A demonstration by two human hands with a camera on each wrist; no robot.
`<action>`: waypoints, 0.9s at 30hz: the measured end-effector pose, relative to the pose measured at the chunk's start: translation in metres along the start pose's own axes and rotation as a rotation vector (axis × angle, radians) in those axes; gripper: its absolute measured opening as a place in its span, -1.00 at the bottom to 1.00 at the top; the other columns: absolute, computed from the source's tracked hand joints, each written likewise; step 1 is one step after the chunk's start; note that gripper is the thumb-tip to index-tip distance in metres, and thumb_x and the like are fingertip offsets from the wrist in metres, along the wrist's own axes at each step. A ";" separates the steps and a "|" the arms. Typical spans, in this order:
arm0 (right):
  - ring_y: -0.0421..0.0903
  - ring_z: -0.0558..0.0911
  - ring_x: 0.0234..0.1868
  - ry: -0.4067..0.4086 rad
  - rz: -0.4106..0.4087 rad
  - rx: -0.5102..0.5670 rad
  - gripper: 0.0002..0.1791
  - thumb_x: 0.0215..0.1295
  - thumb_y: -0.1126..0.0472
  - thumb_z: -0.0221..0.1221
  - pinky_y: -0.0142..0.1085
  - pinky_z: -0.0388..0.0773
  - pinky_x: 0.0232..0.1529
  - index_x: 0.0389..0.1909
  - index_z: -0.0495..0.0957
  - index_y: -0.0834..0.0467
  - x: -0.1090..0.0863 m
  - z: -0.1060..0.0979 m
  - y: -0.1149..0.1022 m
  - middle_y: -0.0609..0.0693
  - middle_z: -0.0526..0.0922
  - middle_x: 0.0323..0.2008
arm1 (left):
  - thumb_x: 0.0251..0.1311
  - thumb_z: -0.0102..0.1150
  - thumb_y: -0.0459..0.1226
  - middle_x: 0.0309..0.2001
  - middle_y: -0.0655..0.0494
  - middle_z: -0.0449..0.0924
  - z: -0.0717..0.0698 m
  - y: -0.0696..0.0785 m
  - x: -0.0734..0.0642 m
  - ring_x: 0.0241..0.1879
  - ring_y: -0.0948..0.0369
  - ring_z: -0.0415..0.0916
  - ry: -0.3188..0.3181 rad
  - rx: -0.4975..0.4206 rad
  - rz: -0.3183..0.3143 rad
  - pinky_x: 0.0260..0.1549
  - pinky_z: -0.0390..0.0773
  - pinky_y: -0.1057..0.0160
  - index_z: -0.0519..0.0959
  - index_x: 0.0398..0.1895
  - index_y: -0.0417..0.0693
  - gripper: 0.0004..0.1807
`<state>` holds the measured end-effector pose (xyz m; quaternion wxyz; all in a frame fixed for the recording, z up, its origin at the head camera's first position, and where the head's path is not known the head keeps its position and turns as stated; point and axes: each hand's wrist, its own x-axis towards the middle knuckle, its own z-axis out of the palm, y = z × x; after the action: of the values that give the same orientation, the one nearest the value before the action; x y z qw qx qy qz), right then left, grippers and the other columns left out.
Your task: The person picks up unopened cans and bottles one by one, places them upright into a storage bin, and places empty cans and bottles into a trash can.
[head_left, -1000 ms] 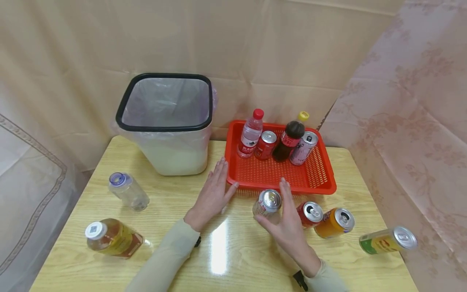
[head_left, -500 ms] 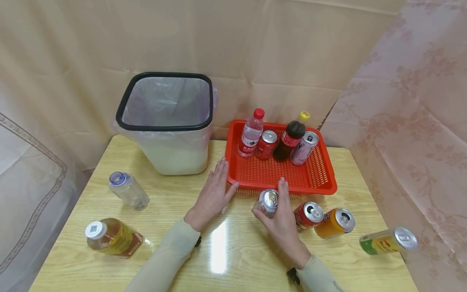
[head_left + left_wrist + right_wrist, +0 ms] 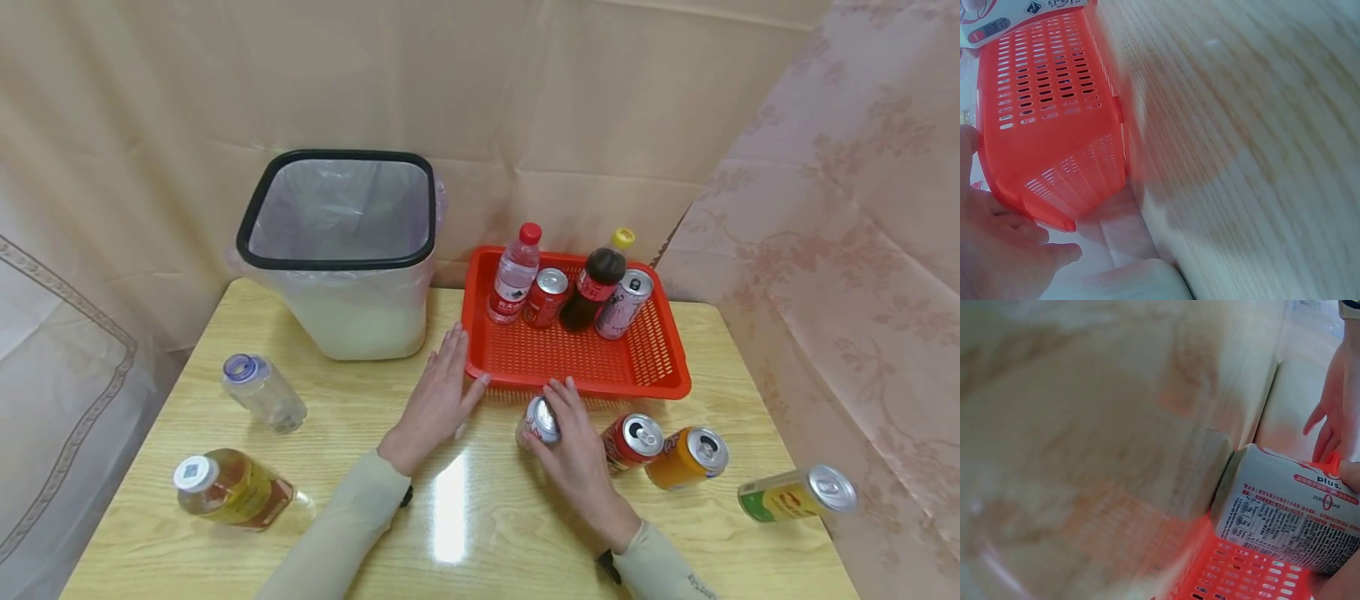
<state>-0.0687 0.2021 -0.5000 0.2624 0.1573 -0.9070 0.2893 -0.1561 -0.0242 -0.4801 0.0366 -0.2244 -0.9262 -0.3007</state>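
Observation:
My right hand point(image 3: 573, 450) grips a white-and-silver drink can point(image 3: 531, 429) at the front of the red plastic basket point(image 3: 645, 392). The thumb is on the can's near side and the fingers reach over its far right. In the right wrist view, small print and the word "plus" show on the white can point(image 3: 1285, 512). My left hand point(image 3: 435, 404) lies with straight fingers beside the basket's front left corner and holds nothing. Inside the basket stand a water bottle point(image 3: 513, 279), a red can point(image 3: 546, 300), a cola bottle point(image 3: 592, 292) and a pink can point(image 3: 624, 308).
Right of my right hand stand a red can point(image 3: 626, 442), an orange can point(image 3: 684, 462) and a yellow-green can point(image 3: 787, 497). A lined bin point(image 3: 375, 317) is at the back left. A clear bottle point(image 3: 266, 396) and a bottle of amber drink point(image 3: 236, 492) are at the left.
My right hand has closed its fingers around the white-and-silver can, which has shifted slightly left and toward me. My left hand has not moved.

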 end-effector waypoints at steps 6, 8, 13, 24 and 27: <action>0.29 0.49 0.35 0.020 -0.108 0.010 -0.16 -0.12 0.26 0.65 0.13 0.49 0.27 0.25 0.52 0.32 0.000 -0.002 0.003 0.30 0.52 0.25 | 0.58 -0.05 0.06 0.67 -0.17 -0.18 0.000 0.000 0.000 0.63 -0.09 -0.15 -0.007 0.001 -0.006 0.49 0.10 -0.23 -0.05 0.63 -0.35 -0.13; 0.27 0.50 0.34 0.016 -0.109 0.020 -0.18 -0.12 0.27 0.64 0.02 0.48 0.32 0.24 0.54 0.31 0.000 -0.004 0.003 0.27 0.52 0.25 | 0.58 -0.06 0.07 0.67 -0.16 -0.19 0.000 0.000 0.001 0.63 -0.10 -0.14 -0.013 0.004 -0.008 0.49 0.10 -0.23 -0.06 0.64 -0.34 -0.13; 0.19 0.52 0.32 -0.008 -0.089 0.025 -0.24 -0.08 0.29 0.63 -0.07 0.51 0.30 0.21 0.57 0.29 0.003 -0.009 0.003 0.22 0.53 0.26 | 0.58 -0.06 0.08 0.68 -0.14 -0.22 0.000 0.001 0.001 0.63 -0.08 -0.15 -0.022 0.001 -0.017 0.49 0.09 -0.23 -0.07 0.64 -0.33 -0.12; 0.11 0.62 0.19 -0.110 -0.110 0.091 -0.22 -0.09 0.26 0.64 0.00 0.67 0.05 0.23 0.57 0.25 0.003 -0.017 -0.004 0.18 0.54 0.25 | 0.58 -0.08 0.09 0.68 -0.08 -0.25 -0.001 0.001 0.002 0.65 0.01 -0.24 -0.038 0.005 -0.032 0.51 0.06 -0.19 -0.09 0.66 -0.28 -0.12; 0.08 0.63 0.17 -0.149 -0.123 0.117 -0.22 -0.07 0.27 0.63 -0.05 0.68 0.03 0.24 0.56 0.24 0.004 -0.018 -0.003 0.16 0.55 0.25 | 0.58 -0.08 0.10 0.69 -0.06 -0.26 -0.001 0.001 0.001 0.65 0.02 -0.25 -0.041 0.003 -0.036 0.51 0.06 -0.19 -0.10 0.66 -0.27 -0.12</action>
<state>-0.0641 0.2102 -0.4843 0.2020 0.2490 -0.8941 0.3126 -0.1571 -0.0236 -0.4788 0.0126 -0.2137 -0.9311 -0.2953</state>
